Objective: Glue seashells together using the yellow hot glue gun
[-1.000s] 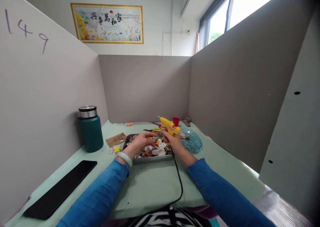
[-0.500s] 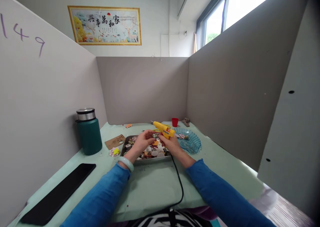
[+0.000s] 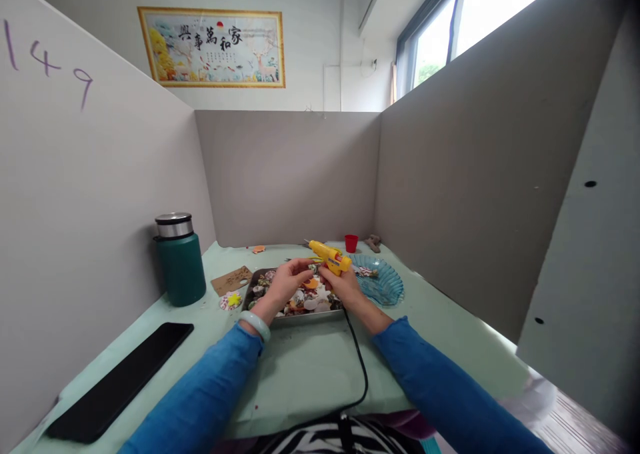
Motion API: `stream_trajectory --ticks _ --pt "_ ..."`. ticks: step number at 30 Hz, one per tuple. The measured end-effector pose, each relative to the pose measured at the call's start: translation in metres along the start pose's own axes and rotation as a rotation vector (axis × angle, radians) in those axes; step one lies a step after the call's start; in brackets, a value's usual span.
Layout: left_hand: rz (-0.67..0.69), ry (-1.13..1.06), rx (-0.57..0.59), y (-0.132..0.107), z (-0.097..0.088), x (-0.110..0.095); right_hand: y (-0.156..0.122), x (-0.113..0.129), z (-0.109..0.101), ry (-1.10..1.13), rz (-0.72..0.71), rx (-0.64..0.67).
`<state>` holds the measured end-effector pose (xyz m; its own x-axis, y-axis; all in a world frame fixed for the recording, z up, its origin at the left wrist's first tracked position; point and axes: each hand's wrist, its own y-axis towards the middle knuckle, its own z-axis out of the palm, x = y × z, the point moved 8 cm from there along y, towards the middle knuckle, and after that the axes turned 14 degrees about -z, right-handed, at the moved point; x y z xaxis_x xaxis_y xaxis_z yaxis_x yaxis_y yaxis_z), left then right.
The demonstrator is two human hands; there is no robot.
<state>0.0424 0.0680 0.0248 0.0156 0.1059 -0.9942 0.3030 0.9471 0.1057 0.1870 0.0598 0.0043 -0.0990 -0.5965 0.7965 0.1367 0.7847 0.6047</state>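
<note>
View from a head-worn camera into a grey-walled booth with a pale green table (image 3: 300,367). The person's right hand (image 3: 345,287), in a blue sleeve, has its fingers wrapped firmly round the grip of a yellow glue gun (image 3: 330,257), which is raised just above a metal tray (image 3: 310,316) with its nozzle pointing left. The gun's black cord (image 3: 361,367) runs back toward the person. The left hand (image 3: 285,286), with a pale bangle (image 3: 255,324) on its wrist, has its fingers drawn together right at the nozzle; whether they pinch a small piece cannot be made out. The gluing appears to be mid-way: the tray is heaped with shells and coloured bits, while a blue glass dish (image 3: 387,287) just to its right carries only a few pieces, so most of the material looks unused. A green flask (image 3: 180,261) with a steel lid, a red cup (image 3: 351,243), a brown card (image 3: 231,279) and a flat black slab (image 3: 120,381) also lie on the table. "149" (image 3: 45,61) is handwritten in purple on the left partition. A framed picture (image 3: 213,47) on the far wall bears the characters 興事萬和家. The gun's blue label and the card's writing are too small to read.
</note>
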Motion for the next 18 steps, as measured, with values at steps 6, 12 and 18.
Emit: stream_trajectory --ticks 6,12,18 --pt "0.045 0.014 -0.031 0.0006 -0.001 -0.0007 -0.0001 0.0024 0.003 0.007 -0.024 0.044" --pt "0.092 0.06 -0.054 0.0017 -0.0025 -0.0009 -0.0003 0.0014 0.0007 -0.016 -0.013 0.009" --pt "0.126 0.102 -0.069 0.0048 -0.0039 0.0021 -0.0007 0.0084 0.0081 0.106 -0.008 0.048"
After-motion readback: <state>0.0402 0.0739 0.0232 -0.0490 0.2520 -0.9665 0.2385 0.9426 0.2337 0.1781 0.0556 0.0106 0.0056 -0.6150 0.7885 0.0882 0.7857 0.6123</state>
